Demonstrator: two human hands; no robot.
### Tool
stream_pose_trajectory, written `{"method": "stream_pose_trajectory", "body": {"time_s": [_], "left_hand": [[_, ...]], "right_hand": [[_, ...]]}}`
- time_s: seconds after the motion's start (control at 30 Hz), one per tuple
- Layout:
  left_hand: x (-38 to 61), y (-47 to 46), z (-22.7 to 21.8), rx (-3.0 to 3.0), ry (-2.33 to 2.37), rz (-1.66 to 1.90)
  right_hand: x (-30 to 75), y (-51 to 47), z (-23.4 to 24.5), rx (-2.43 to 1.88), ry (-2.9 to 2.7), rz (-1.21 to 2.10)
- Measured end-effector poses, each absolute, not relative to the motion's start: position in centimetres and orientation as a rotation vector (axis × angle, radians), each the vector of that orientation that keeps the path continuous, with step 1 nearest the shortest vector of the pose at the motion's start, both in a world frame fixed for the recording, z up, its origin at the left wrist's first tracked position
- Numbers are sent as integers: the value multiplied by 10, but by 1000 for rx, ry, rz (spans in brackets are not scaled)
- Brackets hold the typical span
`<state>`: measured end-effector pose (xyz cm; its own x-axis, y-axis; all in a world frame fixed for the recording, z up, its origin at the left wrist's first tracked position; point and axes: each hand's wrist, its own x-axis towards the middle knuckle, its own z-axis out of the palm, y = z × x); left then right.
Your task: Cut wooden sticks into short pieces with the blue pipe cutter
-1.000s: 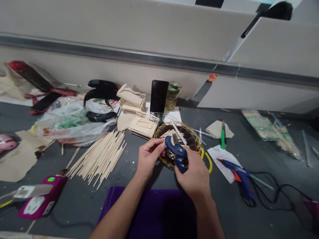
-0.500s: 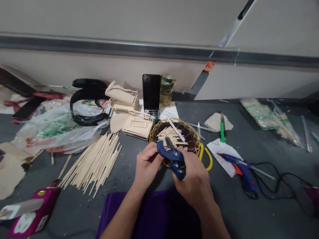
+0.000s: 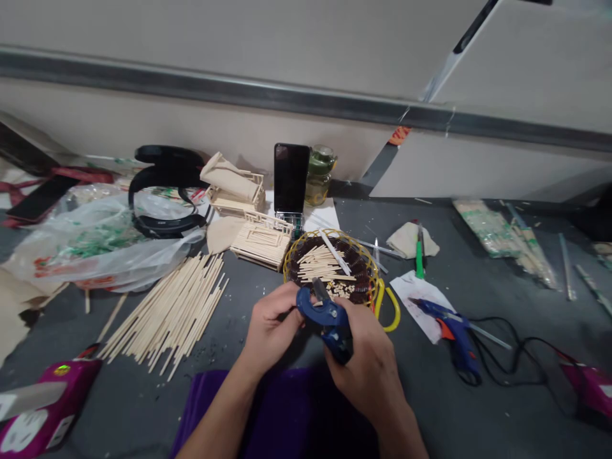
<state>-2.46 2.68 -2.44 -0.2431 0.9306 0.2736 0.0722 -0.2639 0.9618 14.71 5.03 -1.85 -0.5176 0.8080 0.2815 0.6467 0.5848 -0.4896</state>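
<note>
My right hand (image 3: 370, 360) is wrapped round the handles of a blue hand cutter (image 3: 325, 312), which has a hooked jaw and a dark blade. Close by the hooked jaw, my left hand (image 3: 270, 328) is closed in a pinch. A short pale wooden stick end (image 3: 317, 303) shows in the jaws, in line with that pinch; most of the stick is hidden by fingers and tool. Just beyond the cutter sits a yellow-rimmed dark basket (image 3: 292, 245), holding cut sticks (image 3: 321, 262), small cut pieces (image 3: 340, 290) and a white pen-like item (image 3: 335, 250).
Long wooden sticks (image 3: 169, 312) lie spread to the left. Stick-built miniature furniture (image 3: 262, 241), an upright phone (image 3: 291, 178) and a green jar (image 3: 320, 175) stand behind. Yellow-handled scissors (image 3: 393, 312) and a blue glue gun (image 3: 452, 331) with its cord are at right.
The view has shifted slightly. Both hands keep the same hold at the cutter, and more of the small cut pieces in the basket now shows.
</note>
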Motion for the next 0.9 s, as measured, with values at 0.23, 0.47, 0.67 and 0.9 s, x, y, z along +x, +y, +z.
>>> {"method": "stream_pose_trajectory", "body": {"time_s": [0.23, 0.47, 0.67, 0.9], "left_hand": [[-22, 25, -17, 1488, 1307, 1528], [-21, 26, -15, 1515, 1268, 1490], [-20, 28, -20, 1308, 1291, 1459], [-21, 29, -21, 1325, 1267, 1533]], "right_hand": [[158, 44, -33, -1038, -2309, 317], [160, 40, -41, -1039, -2249, 328], [160, 42, -42, -1084, -2252, 394], [158, 43, -43, -1075, -2242, 369]]}}
